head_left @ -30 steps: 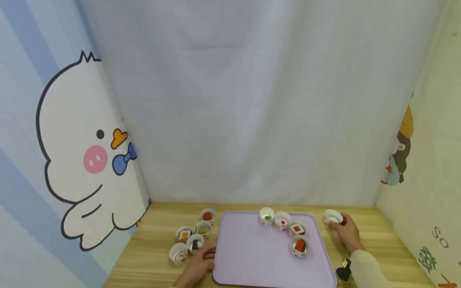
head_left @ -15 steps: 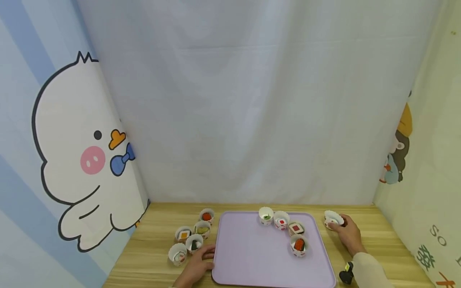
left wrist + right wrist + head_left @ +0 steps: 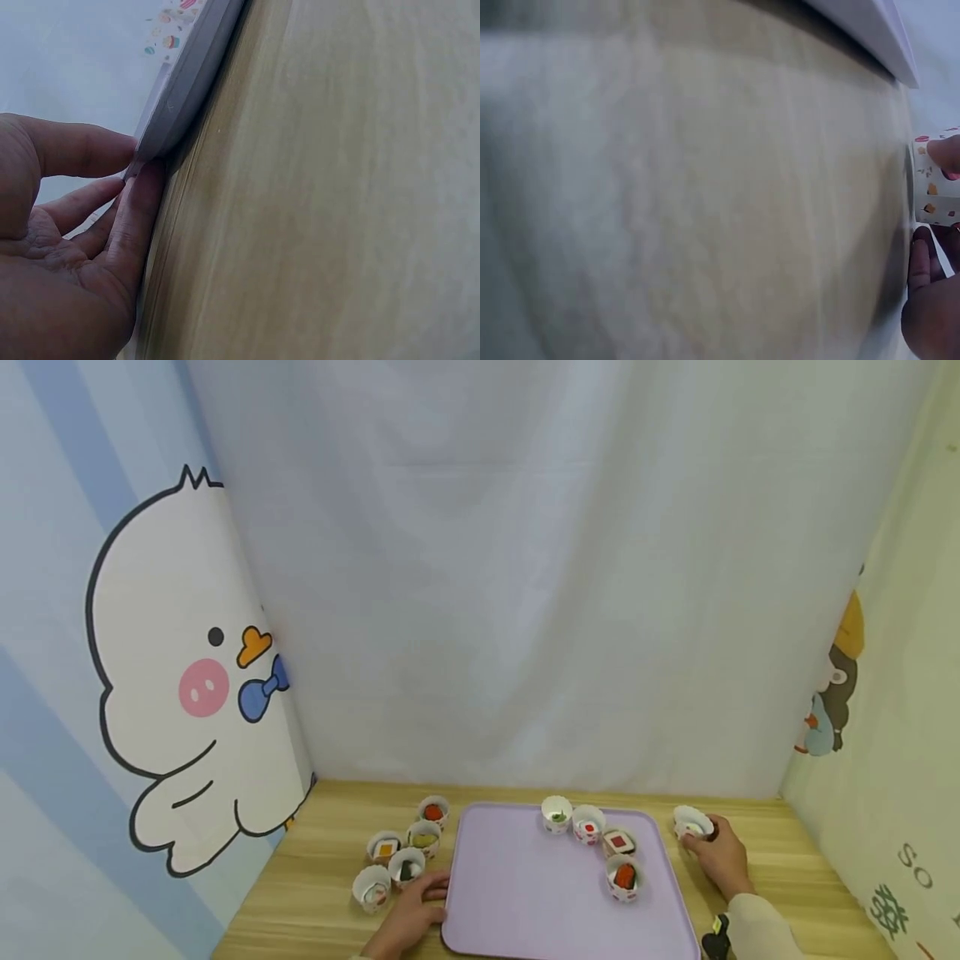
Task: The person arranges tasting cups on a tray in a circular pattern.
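Lilac tray (image 3: 532, 877) at the left hand (image 3: 408, 914), paper cup (image 3: 684, 815) in the right hand (image 3: 723, 857)

At far left we have a pale blue wall (image 3: 45, 568) with a white cartoon bird (image 3: 150, 677). Next, on the wooden table (image 3: 300, 868), five small cups (image 3: 366, 878) stand bunched together, their fillings orange-red, greenish yellow, white with an orange square, dark green and pale pink.

Just right of the nearer cups, the left hand meets the tray's left edge. We find its thumb and forefinger spread apart, the tips touching the rim; the left wrist view shows that contact up close.

The tray lies flat on the table. Toward its right side, four more cups (image 3: 553, 804) follow a curve; from the back we count green, red on white, a white square with a red centre, and orange-red.

Past the tray's right edge, the paper cup sits between the right hand's thumb and fingers, which pinch its side. We cannot tell whether its base touches the table. A cream sleeve (image 3: 761, 927) follows, beside a small black object (image 3: 716, 945) with a yellow patch.
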